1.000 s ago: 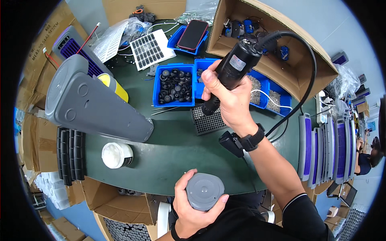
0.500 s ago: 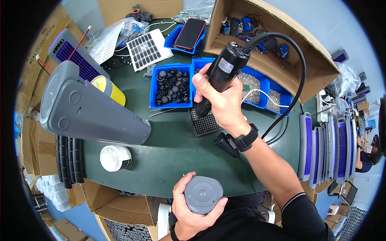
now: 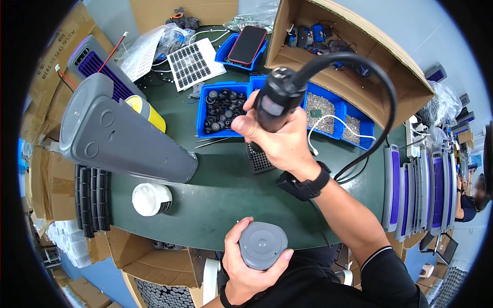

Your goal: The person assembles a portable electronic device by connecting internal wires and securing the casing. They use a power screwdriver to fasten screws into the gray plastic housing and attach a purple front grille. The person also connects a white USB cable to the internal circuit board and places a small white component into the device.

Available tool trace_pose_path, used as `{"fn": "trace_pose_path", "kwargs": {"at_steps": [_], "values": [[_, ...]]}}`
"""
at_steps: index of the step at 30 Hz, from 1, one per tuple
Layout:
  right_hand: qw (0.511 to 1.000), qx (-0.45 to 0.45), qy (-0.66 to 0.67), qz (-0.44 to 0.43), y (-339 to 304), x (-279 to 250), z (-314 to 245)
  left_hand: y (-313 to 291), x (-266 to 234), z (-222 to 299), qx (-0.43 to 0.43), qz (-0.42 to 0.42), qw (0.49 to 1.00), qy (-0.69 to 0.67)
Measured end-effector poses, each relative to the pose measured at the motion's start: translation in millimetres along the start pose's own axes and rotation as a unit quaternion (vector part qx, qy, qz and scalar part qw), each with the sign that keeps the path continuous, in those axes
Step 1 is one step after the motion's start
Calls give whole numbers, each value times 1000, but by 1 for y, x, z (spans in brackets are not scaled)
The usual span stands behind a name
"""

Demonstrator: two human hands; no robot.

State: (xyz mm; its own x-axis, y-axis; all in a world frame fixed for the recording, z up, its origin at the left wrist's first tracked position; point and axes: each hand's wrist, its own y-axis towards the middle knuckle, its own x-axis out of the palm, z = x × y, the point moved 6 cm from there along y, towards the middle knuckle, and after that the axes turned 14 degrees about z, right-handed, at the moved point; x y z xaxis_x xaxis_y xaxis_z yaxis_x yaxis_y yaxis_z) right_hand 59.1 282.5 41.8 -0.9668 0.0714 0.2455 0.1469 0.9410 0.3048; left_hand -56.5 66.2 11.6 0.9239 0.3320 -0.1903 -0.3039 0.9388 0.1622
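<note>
My right hand [image 3: 288,139] is wrapped around a black corded electric screwdriver [image 3: 276,102], its cable end tilted up toward me. The lower end of the tool is hidden behind my fingers, over a black perforated tray [image 3: 261,161], so I cannot tell whether it touches. Close to my body, at the table's front edge, my left hand [image 3: 250,277] grips a grey rounded cap-like part [image 3: 263,245], its flat face turned up. A tall grey housing [image 3: 128,136] stands left of both hands, with a white-lidded jar [image 3: 151,199] in front of it.
Blue bins hold black wheel-like parts [image 3: 223,110] and small screws [image 3: 321,105]. Behind them sits a phone [image 3: 247,45]. An open cardboard box [image 3: 395,77] with motors stands back right. Purple-grilled panels [image 3: 394,190] line the right edge. The screwdriver's cable [image 3: 391,118] loops over the right side.
My right hand has tipped the screwdriver's cable end toward me and shifted slightly left. The whole view has moved a little; my left hand keeps its hold on the grey part.
</note>
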Motion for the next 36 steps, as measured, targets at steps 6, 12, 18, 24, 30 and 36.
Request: {"fn": "trace_pose_path", "kwargs": {"at_steps": [6, 12, 18, 24, 30, 36], "values": [[999, -18, 45, 16, 1, -13, -82, 0, 0, -1, -6, 8, 1000, -5], [945, 273, 177, 27, -36, -18, -94, 2, 0, 3, -18, 6, 1000, -2], [947, 293, 130, -5, -59, -12, -99, 5, -1, 9, 9, 21, 999, 33], [944, 284, 166, 13, -66, -3, -100, 2, -1, 5, -16, 26, 999, 20], [954, 266, 110, -82, -73, 4, -106, 3, -4, 8, 37, 51, 996, 58], [946, 284, 117, -106, -76, 14, -110, 1, -3, 8, 51, 58, 995, 68]]}}
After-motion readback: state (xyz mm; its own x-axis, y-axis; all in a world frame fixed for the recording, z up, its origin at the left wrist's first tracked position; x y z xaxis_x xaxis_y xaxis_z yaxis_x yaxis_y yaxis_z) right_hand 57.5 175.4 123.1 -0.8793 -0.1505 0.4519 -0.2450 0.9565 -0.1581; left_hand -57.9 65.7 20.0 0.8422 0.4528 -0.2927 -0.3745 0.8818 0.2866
